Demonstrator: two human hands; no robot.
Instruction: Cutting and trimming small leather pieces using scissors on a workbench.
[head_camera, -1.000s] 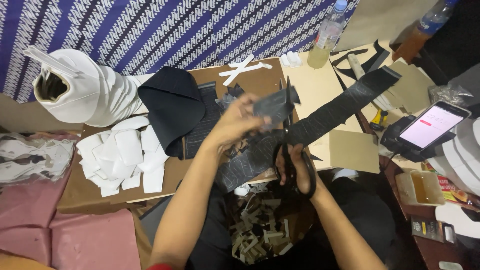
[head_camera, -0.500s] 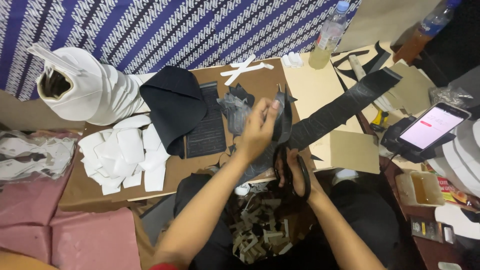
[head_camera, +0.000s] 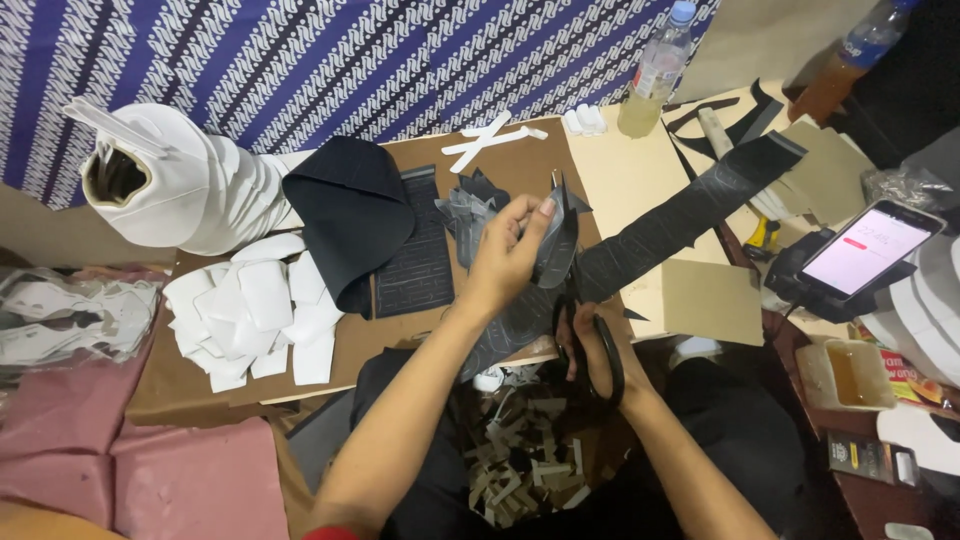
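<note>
Head view shows the left hand (head_camera: 505, 262) pinching a stack of cut dark grey pieces (head_camera: 553, 240) between thumb and fingers, lifted just above the long dark strip (head_camera: 690, 215) that runs away to the upper right of that hand. Right hand (head_camera: 598, 350) sits below and just right of the left, its fingers threaded through the loops of black scissors (head_camera: 590, 345) and closed on them; the blades point up toward the strip's near end, though their tips are hidden behind the material. To cut cleanly here, it seems best to keep the left hand's grip close to the cutting line so the floppy material stays taut, with the fingertips clear of the blades. Feeding the strip toward the scissors, not chasing it, should keep the edges even. Below both hands lies a heap of pale offcuts (head_camera: 520, 475). Left of the left hand sit a dark textured sheet (head_camera: 415, 255) and a pile of white cut shapes (head_camera: 255, 310). Far right of the right hand, a phone (head_camera: 868, 250) glows on its stand.
</note>
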